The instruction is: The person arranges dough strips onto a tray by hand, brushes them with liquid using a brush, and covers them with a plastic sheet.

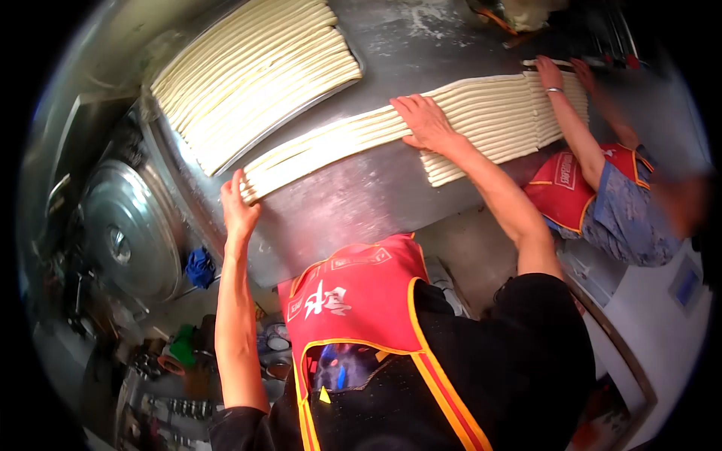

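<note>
Several long pale dough strips (323, 150) lie side by side across the metal table. At their left ends is my left hand (239, 207), its fingers and thumb closed round the strip ends. My right hand (426, 124) rests on the same strips farther right, palm down with its fingers spread. Beside it, a wider block of parallel dough strips (489, 120) lies flat on the table. A tray at the upper left is covered with rows of dough strips (256, 75).
A co-worker's hands (550, 74) touch more strips at the right end. Flour marks the metal table (406, 52) at the top. A round metal lid (120, 225) and a blue cloth (200, 268) are at the left, beyond the table edge.
</note>
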`<state>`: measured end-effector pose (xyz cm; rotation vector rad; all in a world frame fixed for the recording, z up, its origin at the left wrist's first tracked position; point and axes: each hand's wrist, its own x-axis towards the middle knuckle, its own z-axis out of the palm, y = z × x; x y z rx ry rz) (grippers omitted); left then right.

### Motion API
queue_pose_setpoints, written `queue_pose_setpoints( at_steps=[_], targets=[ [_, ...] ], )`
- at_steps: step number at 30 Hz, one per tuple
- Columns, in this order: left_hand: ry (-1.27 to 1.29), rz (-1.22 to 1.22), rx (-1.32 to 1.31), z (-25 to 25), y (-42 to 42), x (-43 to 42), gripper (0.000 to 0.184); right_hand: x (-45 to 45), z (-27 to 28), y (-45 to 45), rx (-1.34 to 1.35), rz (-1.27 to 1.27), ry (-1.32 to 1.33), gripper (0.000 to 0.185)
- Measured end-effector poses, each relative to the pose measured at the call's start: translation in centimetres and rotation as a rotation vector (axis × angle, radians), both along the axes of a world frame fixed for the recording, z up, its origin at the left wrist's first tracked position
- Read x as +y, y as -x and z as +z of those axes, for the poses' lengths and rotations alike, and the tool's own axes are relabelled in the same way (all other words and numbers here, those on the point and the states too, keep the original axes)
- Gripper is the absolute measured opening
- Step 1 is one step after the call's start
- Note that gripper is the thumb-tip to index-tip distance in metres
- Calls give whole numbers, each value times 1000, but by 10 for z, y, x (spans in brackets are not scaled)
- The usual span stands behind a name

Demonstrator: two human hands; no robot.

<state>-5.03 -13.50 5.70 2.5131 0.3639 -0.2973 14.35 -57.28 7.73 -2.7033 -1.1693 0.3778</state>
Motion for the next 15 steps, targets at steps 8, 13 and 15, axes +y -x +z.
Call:
queue_pose_setpoints(
  at_steps=[8, 13, 15],
  targets=[
    [-8, 56, 11, 0, -11, 4, 68, 15, -8, -25, -34, 206, 81, 37],
    [-49, 103, 2, 5, -16, -5, 59, 23, 2, -23, -81, 246, 116, 26],
    [-85, 74, -93, 3, -15, -8, 52, 21, 2, -22, -26, 228, 166, 27]
  ],
)
